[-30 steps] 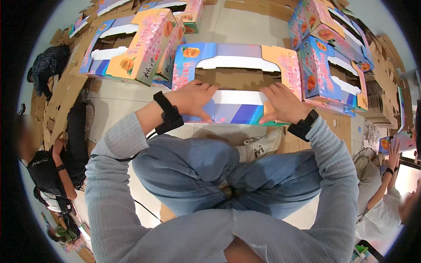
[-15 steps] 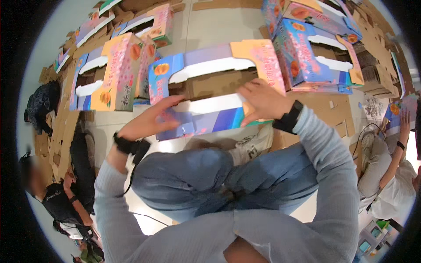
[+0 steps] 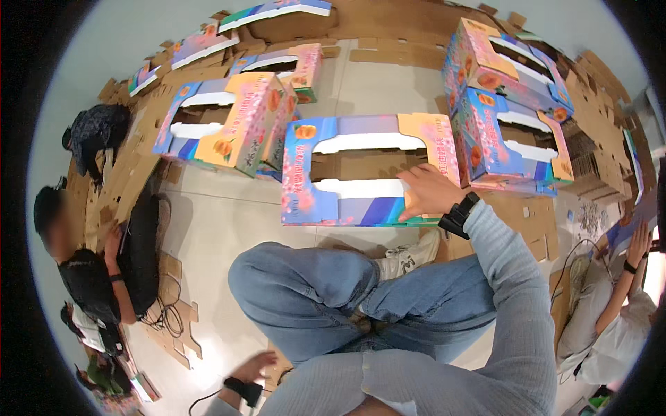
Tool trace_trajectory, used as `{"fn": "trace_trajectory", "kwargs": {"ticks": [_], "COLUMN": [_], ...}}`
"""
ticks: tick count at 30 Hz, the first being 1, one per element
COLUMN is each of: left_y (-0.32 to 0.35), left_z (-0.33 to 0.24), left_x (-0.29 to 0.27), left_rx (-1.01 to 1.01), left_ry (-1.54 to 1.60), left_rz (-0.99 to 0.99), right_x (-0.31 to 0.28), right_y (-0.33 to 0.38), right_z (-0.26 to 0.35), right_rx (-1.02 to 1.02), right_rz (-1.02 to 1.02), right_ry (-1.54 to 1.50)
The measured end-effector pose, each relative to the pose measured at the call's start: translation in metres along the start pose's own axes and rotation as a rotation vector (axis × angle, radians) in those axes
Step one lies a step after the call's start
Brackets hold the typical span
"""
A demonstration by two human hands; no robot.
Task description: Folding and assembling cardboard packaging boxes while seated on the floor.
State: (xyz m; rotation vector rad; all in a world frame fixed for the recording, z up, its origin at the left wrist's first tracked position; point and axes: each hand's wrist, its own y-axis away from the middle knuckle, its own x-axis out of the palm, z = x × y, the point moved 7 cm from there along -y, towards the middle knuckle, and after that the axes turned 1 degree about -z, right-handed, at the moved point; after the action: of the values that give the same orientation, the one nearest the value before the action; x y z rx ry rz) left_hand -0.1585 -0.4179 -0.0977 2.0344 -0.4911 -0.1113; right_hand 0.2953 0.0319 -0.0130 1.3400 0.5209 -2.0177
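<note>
A colourful cardboard fruit carton (image 3: 300, 173) stands in front of my crossed legs. It has blue and orange corners, a pink floral pattern and a wide handle opening edged in white. My right hand (image 3: 431, 191) grips its near right part, fingers over the top flap by the opening and thumb toward the near edge. Down by my left hip, away from the carton, my left hand (image 3: 255, 366) is empty with its fingers loosely apart. Each wrist wears a black band.
More such cartons stand at the left (image 3: 260, 128), and others are stacked at the right (image 3: 479, 135). Flattened cardboard (image 3: 128, 180) lies along the left. Beside it sits a person in black (image 3: 90, 284); another person's hand (image 3: 635, 249) shows at the far right. A coiled cable (image 3: 166, 315) lies on the floor.
My left hand has let go of the carton and drawn back to my left hip. My right hand remains on the carton. The view has shifted, showing more of the left floor.
</note>
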Motion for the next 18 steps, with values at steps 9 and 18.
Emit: {"fn": "trace_trajectory", "kwargs": {"ticks": [9, 18], "left_y": [-0.027, -0.019], "left_z": [0.033, 0.032], "left_x": [0.042, 0.039], "left_rx": [-0.18, -0.193], "left_ry": [0.072, 0.056], "left_rz": [-0.199, -0.222], "right_x": [0.002, 0.004], "right_y": [0.001, 0.002], "right_z": [0.003, 0.001], "right_rx": [0.061, 0.082], "right_rz": [0.061, 0.066], "right_ry": [0.062, 0.044]}}
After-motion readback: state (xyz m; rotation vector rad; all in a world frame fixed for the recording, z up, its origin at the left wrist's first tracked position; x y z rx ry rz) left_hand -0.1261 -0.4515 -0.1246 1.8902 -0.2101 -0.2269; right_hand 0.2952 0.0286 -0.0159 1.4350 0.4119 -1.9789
